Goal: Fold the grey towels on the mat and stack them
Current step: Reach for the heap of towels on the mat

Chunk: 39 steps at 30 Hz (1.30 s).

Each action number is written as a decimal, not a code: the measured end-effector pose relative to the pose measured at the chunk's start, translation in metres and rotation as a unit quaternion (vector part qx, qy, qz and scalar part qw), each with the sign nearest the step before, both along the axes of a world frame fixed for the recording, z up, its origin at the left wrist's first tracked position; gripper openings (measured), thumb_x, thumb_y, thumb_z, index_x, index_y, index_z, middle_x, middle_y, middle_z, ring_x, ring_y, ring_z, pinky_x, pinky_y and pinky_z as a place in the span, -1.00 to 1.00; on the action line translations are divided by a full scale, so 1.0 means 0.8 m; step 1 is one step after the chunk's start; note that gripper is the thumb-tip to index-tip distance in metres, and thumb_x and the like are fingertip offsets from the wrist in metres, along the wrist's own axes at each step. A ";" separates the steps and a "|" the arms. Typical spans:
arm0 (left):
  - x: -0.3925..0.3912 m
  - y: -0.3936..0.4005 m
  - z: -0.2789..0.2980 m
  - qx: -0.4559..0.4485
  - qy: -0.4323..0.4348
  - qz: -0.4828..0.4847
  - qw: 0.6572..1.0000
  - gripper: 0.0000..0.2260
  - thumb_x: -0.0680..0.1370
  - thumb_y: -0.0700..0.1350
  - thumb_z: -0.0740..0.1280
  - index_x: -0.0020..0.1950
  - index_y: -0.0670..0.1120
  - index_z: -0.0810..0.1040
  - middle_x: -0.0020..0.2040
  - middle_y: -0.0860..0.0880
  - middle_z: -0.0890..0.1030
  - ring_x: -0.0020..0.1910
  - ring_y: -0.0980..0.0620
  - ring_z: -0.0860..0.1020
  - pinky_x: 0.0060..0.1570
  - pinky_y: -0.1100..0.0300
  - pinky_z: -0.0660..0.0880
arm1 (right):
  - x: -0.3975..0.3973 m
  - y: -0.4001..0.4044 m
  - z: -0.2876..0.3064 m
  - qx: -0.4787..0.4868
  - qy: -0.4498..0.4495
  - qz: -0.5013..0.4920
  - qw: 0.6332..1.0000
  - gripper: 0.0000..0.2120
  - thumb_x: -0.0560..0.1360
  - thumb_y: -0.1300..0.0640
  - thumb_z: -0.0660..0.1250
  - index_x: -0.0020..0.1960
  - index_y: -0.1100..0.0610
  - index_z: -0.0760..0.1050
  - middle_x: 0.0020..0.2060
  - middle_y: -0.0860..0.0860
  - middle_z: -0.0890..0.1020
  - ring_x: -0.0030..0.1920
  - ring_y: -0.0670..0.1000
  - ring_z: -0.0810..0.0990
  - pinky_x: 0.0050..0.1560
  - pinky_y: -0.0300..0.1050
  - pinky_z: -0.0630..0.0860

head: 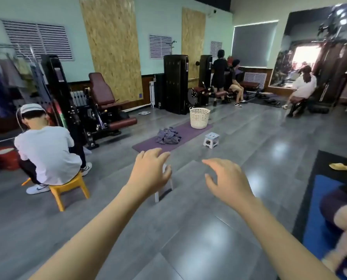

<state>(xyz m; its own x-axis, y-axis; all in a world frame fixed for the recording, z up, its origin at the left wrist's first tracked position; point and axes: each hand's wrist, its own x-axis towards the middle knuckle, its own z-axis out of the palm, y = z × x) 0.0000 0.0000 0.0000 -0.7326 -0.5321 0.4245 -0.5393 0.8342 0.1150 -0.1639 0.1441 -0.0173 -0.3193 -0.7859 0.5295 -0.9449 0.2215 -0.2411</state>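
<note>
A person stretches both bare arms forward over the grey tiled floor [188, 229] of a gym, the left hand [150, 170] and the right hand [227, 180] each spread with loosely curled fingers and holding nothing. Partly hidden behind the left hand stands a small white stool [164, 190]. Well beyond the hands, a crumpled heap of grey towels [168, 136] lies unfolded near the middle of a purple mat [146, 143] on the floor, closer to the mat's near end. A white basket [199, 117] stands upright on the mat's far end, apart from the towels. Just off the mat's right edge sits a second small stool [211, 139]. At left, a seated person in a white shirt [45, 152] and cap faces away on an orange stool [67, 187]. Weight machines [175, 83] line the far wall, where other people stand or sit. A blue mat [320, 215] lies at the right edge of the view.
</note>
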 end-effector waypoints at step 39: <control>-0.860 -0.762 -0.055 0.196 -0.004 0.013 0.980 -0.69 0.56 -0.03 0.20 0.29 0.02 0.50 0.18 0.01 0.53 0.09 0.04 0.52 0.09 0.14 0.45 | -0.842 -0.740 -0.016 0.114 -0.118 -0.050 0.985 -0.57 0.51 0.16 0.19 0.36 -0.07 0.36 0.20 -0.08 0.53 0.18 -0.02 0.49 0.05 -0.09 0.47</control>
